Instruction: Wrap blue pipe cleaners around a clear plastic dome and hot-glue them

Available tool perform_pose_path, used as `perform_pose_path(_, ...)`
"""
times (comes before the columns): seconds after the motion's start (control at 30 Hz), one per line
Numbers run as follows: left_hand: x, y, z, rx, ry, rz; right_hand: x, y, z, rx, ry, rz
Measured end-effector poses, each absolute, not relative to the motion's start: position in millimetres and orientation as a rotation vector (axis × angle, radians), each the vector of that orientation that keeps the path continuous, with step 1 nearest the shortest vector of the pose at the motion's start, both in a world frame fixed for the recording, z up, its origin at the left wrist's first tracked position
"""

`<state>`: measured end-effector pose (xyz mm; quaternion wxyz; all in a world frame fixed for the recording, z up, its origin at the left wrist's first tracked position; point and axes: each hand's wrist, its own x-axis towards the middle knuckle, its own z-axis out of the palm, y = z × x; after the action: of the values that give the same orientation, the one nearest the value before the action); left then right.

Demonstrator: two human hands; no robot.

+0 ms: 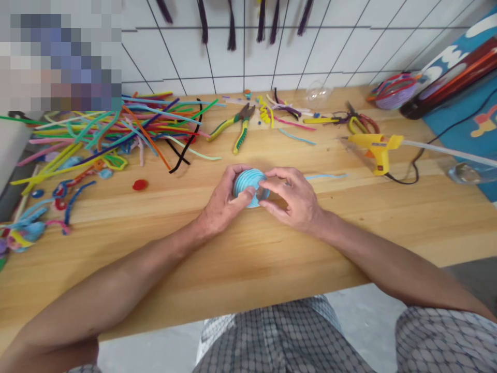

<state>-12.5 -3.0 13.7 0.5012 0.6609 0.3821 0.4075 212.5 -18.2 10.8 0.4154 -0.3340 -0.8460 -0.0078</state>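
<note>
Just above the wooden table (267, 248) I have a round ball (250, 178) wound with light blue pipe cleaner, a gap showing on its right side. My left hand (229, 199) wraps round it from the left, its thumb lying across the front. From the right, my right hand (293, 197) has its fingers and thumb curled at the ball's edge, around the uncovered part. Whether these fingertips also pinch a pipe cleaner end is too small to tell. A light blue pipe cleaner (326, 176) lies behind my right hand.
Loose coloured pipe cleaners (155, 124) pile up at the back left. Pliers (236, 127) lie beyond my hands. A yellow glue gun (378, 150) with its cord is at right, near scissors (359, 124) and a wound ball (394, 90). A red cap (140, 185) sits left.
</note>
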Motion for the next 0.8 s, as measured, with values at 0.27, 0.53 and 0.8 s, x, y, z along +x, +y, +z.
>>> perform_pose_path(0.27,-12.0,-2.1,10.9,1.59,0.922,1.005,213.8,-19.3,11.2,-0.867,-2.138,0.034)
perform_pose_path(0.53,-13.3,-1.8,8.5,1.584,0.88,0.995,213.7,-18.9,16.9,-0.852,-2.1,0.047)
perform_pose_path(0.8,-12.3,-3.1,9.4,1.61,0.841,0.991,212.5,-16.7,19.1,-0.879,-2.036,0.079)
